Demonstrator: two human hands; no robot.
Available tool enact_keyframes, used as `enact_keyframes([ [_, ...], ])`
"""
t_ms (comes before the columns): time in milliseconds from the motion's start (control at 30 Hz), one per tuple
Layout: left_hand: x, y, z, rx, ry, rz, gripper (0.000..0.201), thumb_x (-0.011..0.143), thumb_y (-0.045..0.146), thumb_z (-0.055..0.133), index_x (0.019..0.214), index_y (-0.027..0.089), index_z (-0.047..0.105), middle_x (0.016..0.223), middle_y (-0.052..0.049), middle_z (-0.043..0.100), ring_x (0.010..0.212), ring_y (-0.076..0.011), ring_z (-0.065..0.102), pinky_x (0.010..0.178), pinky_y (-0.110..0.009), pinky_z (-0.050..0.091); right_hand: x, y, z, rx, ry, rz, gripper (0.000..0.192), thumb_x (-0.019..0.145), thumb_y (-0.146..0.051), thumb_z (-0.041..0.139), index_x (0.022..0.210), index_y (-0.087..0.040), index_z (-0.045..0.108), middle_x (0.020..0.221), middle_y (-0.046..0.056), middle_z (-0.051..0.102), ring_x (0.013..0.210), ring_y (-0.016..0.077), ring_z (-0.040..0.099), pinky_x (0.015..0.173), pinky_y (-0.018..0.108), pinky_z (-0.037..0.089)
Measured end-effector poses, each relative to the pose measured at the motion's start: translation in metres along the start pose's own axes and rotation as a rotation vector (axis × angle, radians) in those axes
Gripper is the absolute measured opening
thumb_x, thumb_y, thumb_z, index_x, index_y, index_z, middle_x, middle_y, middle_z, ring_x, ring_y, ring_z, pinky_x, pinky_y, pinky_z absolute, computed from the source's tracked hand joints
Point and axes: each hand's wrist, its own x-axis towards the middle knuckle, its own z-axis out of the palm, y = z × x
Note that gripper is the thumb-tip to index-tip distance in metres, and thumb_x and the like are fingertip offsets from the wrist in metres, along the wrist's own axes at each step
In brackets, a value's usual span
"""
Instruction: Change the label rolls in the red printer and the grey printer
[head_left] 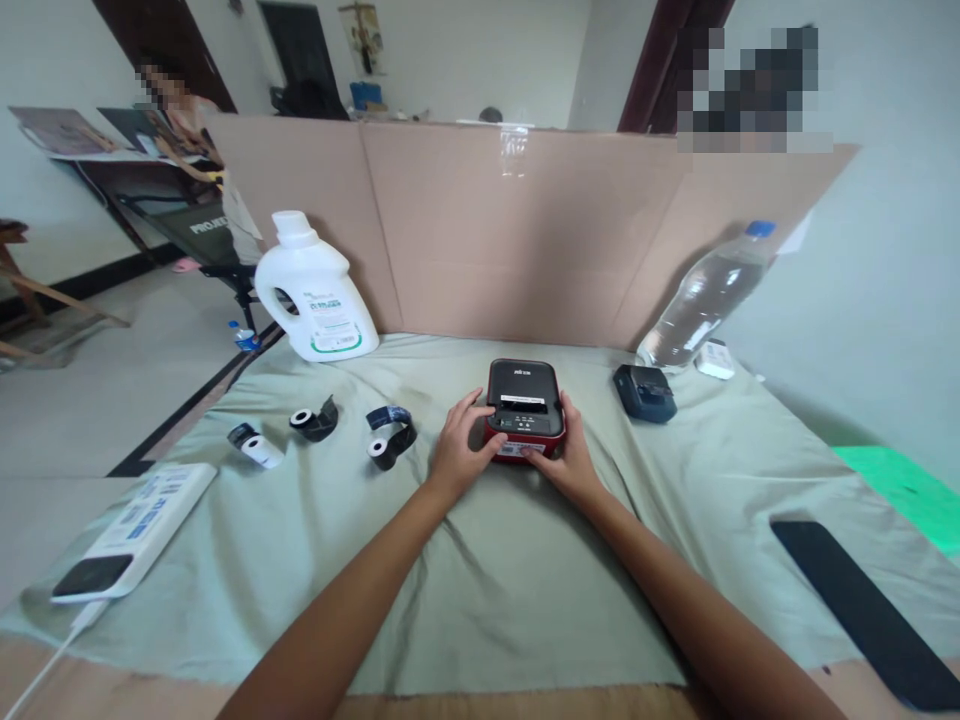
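A small black and red label printer sits mid-table on a pale green cloth. My left hand grips its left front corner, thumb at the front edge and fingers on the top. My right hand holds its right front side, thumb along the red front. To the left lie three paper rolls: one white with a dark wrapper, one in a black wrapper, and one with a dark strip curling off it.
A white detergent jug stands back left and a water bottle leans back right against a cardboard screen. A small black device, a white power strip and a black strip lie about. A person sits far left.
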Motion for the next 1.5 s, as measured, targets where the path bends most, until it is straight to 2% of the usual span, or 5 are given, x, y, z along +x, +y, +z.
enact_keyframes([
  [467,-0.004,0.004,0.003,-0.060,0.038,0.028,0.034,0.094,0.040,0.062,0.123,0.022,0.060,0.143,-0.012,0.057,0.134,-0.0248,0.053,0.114,-0.045,0.043,0.002,-0.004,-0.005,-0.021,-0.007,-0.075,0.092,0.079,-0.050,0.078,0.155,-0.027,0.031,0.151,0.013,0.044,0.141,0.0325,0.044,0.119,0.055,0.035],
  [733,-0.002,0.004,0.003,-0.041,0.082,0.107,0.035,0.095,0.039,0.061,0.125,0.022,0.060,0.135,-0.011,0.064,0.127,-0.0254,0.059,0.109,-0.046,0.047,0.056,-0.032,-0.038,-0.184,-0.023,-0.052,0.036,0.100,-0.042,0.046,0.118,-0.024,0.072,0.117,0.010,0.073,0.108,0.0285,0.066,0.089,0.045,0.055],
  [967,-0.002,0.004,0.002,-0.054,0.072,0.101,0.036,0.094,0.037,0.063,0.127,0.023,0.059,0.137,-0.010,0.063,0.126,-0.0253,0.059,0.109,-0.046,0.047,0.145,-0.042,-0.014,-0.673,-0.829,-0.176,0.034,0.083,-0.010,0.057,0.105,-0.024,0.079,0.104,0.009,0.079,0.091,0.0283,0.073,0.077,0.038,0.055],
  [1133,-0.001,0.005,0.001,-0.074,0.054,0.087,0.036,0.093,0.038,0.063,0.126,0.023,0.059,0.137,-0.010,0.064,0.127,-0.0258,0.059,0.110,-0.048,0.047,0.167,-0.048,0.016,-0.849,-1.037,-0.101,0.028,0.068,-0.003,0.065,0.086,-0.019,0.080,0.083,0.010,0.078,0.074,0.0285,0.072,0.065,0.035,0.052],
  [1500,0.000,0.005,0.001,-0.142,0.054,0.086,0.041,0.091,0.039,0.067,0.128,0.024,0.059,0.137,-0.009,0.063,0.127,-0.0273,0.058,0.110,-0.048,0.047,0.163,-0.106,-0.031,-0.421,-0.776,-0.070,0.031,0.081,-0.025,0.063,0.112,-0.024,0.065,0.090,0.005,0.072,0.073,0.0215,0.066,0.063,0.032,0.049],
])
